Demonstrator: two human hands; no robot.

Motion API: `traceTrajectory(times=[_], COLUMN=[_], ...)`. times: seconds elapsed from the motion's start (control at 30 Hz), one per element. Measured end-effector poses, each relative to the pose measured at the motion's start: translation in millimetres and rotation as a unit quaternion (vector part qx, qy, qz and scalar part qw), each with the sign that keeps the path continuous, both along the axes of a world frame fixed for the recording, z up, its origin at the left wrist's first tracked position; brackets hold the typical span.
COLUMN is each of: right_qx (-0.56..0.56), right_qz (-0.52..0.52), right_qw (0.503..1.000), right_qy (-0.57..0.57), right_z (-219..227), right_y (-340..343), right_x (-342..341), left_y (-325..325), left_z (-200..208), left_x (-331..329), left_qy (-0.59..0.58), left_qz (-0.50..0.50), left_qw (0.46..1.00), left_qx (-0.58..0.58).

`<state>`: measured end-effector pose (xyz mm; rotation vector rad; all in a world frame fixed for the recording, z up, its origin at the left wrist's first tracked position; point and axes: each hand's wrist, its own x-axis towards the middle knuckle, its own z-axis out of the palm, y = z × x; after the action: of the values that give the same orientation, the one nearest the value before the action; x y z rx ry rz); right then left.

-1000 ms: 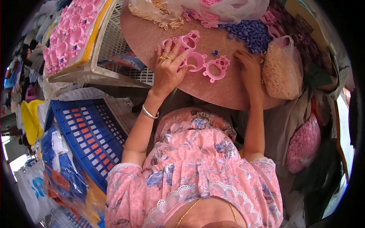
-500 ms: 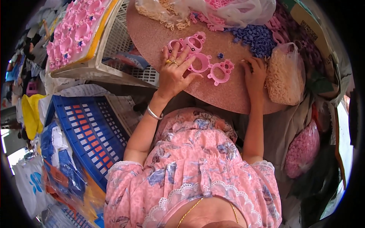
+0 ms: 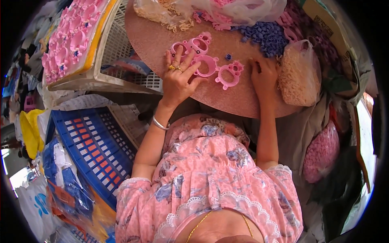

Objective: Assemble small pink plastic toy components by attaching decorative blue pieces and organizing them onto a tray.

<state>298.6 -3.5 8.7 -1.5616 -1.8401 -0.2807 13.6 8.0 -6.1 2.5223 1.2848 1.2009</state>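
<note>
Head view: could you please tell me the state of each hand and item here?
left hand: open, fingers spread on pink ring pieces
right hand: flat on the round table, palm down, holding nothing
pink ring pieces: lying loose on the table
blue small parts: in a loose heap
clear bag of cream parts: full, slumped at table edge
blue crate: tilted beside the person

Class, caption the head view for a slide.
Both hands, left hand and right hand, rest beside pink rings on a round table.
</note>
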Motion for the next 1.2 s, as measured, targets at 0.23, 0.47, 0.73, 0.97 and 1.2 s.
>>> traceTrajectory(times=[0.23,0.47,0.73,0.97,1.2], right_qx=[0.009,-0.173,-0.103,-0.057,-0.108], right_qz=[-0.074,-0.011,-0.024,0.111,0.145], right_qw=[0.997,0.953,0.987,0.99,0.976], right_qy=[-0.019,0.247,0.118,0.061,-0.121], right_z=[8.7,24.6,31.2,41.8,30.4], right_y=[-9.7,-25.3,-22.9,9.9,80.3], right_x=[3.8,-46.9,-51.9,-70.9,-119.8], left_y=[1.7,8.9,0.1,-11.9,35.3], left_z=[0.8,7.7,11.6,29.0,7.9], left_x=[4.7,10.6,3.2,6.8,-18.8], left_qy=[0.006,0.055,0.061,0.013,-0.022], left_qz=[0.02,0.119,0.02,-0.084,0.172], left_qw=[1.0,0.991,0.997,0.996,0.984], left_qx=[0.007,0.001,0.042,0.004,-0.024])
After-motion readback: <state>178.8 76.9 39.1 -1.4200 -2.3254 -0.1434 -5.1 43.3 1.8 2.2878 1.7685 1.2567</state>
